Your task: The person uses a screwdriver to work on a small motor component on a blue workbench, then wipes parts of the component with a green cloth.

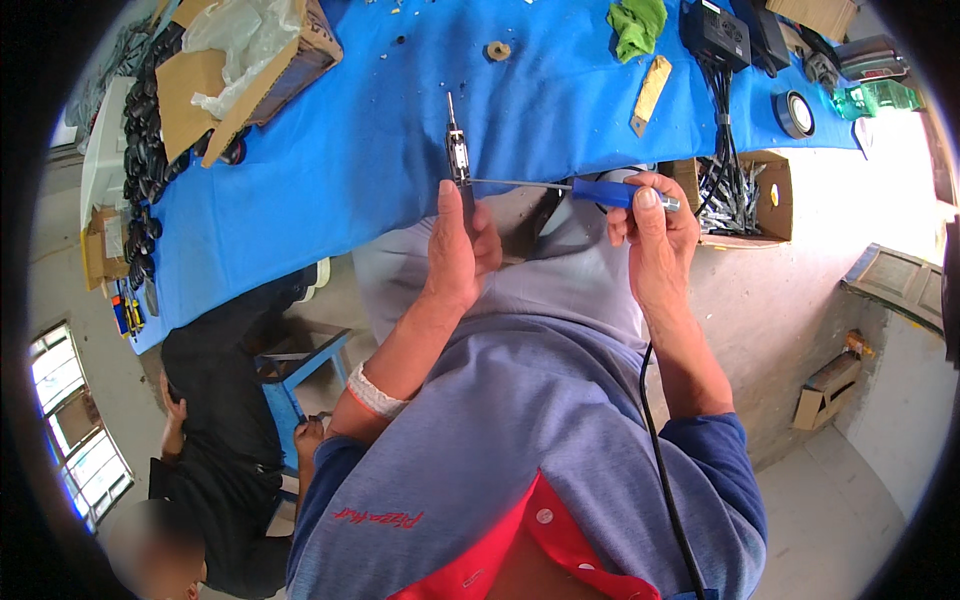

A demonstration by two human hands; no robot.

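My left hand (460, 250) is closed around the dark lower end of a slim device (458, 155) with bare metal workings and a thin rod pointing away from me. I cannot make out its exact kind. In my right hand (660, 235) is a screwdriver (600, 192) with a blue handle, gripped between thumb and fingers. Its long thin shaft runs leftward to the device just above my left thumb. Whether the tip sits in a screw is too small to tell. Both hands are above my lap at the table's near edge.
Blue cloth (390, 130) covers the table. At the left are an open cardboard box (270, 85) and a row of black parts (140, 160). At the right lie a yellow strip (652, 95), a green rag (637, 25) and a box of metal parts (745, 235). Another person (225, 400) sits left.
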